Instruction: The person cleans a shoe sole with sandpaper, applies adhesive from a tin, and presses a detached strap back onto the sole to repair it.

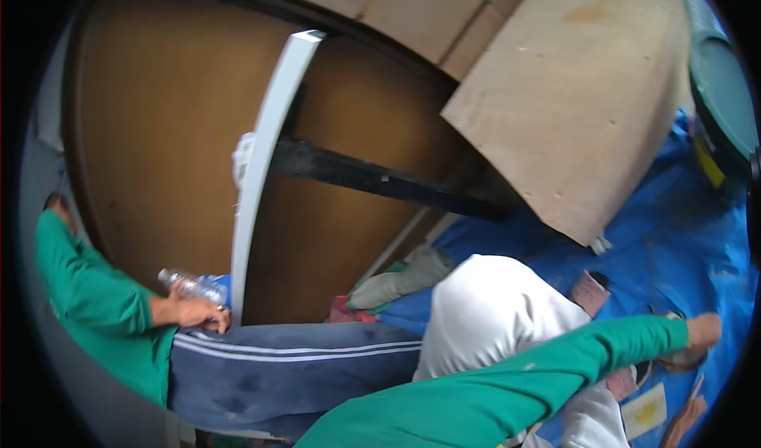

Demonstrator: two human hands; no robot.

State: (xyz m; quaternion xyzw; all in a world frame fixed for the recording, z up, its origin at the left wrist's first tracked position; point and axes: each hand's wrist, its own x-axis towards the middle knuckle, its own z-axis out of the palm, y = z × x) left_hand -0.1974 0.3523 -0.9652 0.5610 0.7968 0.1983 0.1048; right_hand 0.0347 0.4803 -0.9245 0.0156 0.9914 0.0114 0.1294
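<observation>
My left arm, in a green sleeve, stretches across pale trousers toward the right. At its end my left hand looks closed, small and blurred, over a brownish round-edged thing I cannot make out. Near the lower right rim, my right hand holds nothing visible, with one finger stretched out. Beside it lies a pale flat piece with a yellowish stain. Pink bands show at the ankles of the pale trousers.
A co-worker in green and navy trousers sits at the left, a hand beside a clear plastic bottle. Ahead stand a white upright strip, a dark beam and a plywood sheet. Blue tarp covers the ground.
</observation>
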